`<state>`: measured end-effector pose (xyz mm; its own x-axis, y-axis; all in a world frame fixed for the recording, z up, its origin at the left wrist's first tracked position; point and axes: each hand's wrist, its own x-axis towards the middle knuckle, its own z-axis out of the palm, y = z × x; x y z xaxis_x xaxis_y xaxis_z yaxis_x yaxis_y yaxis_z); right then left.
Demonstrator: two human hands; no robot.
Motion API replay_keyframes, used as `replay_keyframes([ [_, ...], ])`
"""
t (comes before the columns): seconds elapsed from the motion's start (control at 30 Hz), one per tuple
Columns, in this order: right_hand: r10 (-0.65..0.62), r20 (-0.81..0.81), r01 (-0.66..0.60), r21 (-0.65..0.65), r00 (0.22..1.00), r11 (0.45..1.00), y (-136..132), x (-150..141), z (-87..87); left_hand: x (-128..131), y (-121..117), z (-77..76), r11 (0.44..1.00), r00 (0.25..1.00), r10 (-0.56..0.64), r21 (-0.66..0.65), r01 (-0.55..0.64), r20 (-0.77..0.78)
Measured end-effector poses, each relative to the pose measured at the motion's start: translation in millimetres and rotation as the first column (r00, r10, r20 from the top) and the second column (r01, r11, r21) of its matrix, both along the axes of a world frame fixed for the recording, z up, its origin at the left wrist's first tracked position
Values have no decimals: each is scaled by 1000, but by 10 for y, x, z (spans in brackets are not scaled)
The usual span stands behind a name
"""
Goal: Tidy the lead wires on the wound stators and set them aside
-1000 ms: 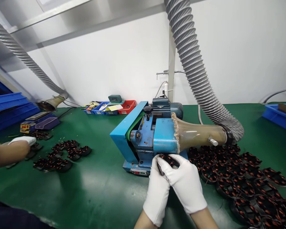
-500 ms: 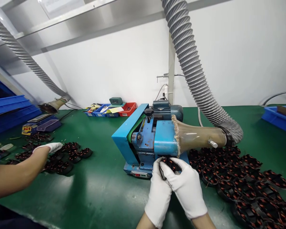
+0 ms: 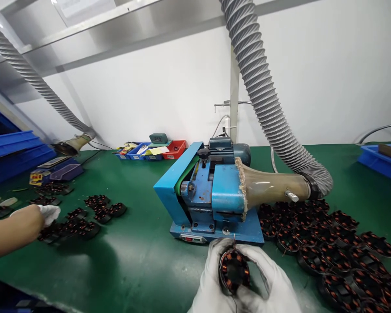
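A black ring-shaped motor stator (image 3: 234,269) with copper windings is held up between my two white-gloved hands, its round face turned toward me. My left hand (image 3: 210,278) grips its left edge, with the fingers curled over the top. On the other side, my right hand (image 3: 270,280) closes around the right edge and bottom, its thumb low on the ring. Thin wire ends stick out above and below the stator. Just beyond my hands stands a blue belt grinding machine (image 3: 228,187), apart from the stator now.
Many similar stators (image 3: 332,256) crowd the green table (image 3: 140,261) at right. At left, a co-worker's gloved hand (image 3: 48,214) is among more stators (image 3: 87,228). A grey hose (image 3: 263,87) joins the machine's funnel. Small bins (image 3: 174,150) stand behind; blue trays (image 3: 382,163) sit right.
Both my hands have drawn the stator back from the machine's front, down toward me, and turned its face to me. The co-worker's hand has moved left.
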<state>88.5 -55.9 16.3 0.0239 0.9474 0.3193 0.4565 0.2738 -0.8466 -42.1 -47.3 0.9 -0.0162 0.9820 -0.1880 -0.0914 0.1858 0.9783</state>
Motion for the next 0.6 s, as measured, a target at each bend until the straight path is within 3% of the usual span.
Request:
replay_keyframes([
  [0.1, 33, -47, -38, -108, 998, 993, -76, 101, 39, -76, -35, 49, 993, 990, -99, -76, 92, -100],
  [0.2, -7, -323, -117, -361, 946, 925, -46, 130, 107, -74, -97, 142, 988, 979, -126, -106, 110, -161],
  [0.27, -58, -558, -227, -428, 828, 875, 14, 158, 141, -42, -156, 197, 991, 974, -125, -72, 113, -189],
  [0.3, -102, -666, -251, -413, 739, 875, 47, 184, 155, -26, -182, 216, 993, 972, -112, -42, 106, -207],
  [0.4, -255, -866, -118, -334, 431, 935, 100, 275, 186, -10, -223, 221, 998, 971, -52, -28, 47, -233],
  [0.43, -269, -885, -105, -330, 380, 938, 97, 290, 192, -15, -221, 210, 997, 977, -53, -59, 42, -208],
  [0.47, -266, -892, -129, -331, 365, 935, 85, 288, 196, -20, -214, 196, 995, 983, -67, -82, 53, -169],
  [0.53, -190, -889, -258, -315, 416, 913, 52, 230, 205, -21, -189, 179, 992, 987, -127, -40, 124, -94],
  [0.6, -82, -857, -328, -282, 509, 902, 38, 124, 219, 3, -168, 195, 975, 982, -150, 146, 166, -116],
])
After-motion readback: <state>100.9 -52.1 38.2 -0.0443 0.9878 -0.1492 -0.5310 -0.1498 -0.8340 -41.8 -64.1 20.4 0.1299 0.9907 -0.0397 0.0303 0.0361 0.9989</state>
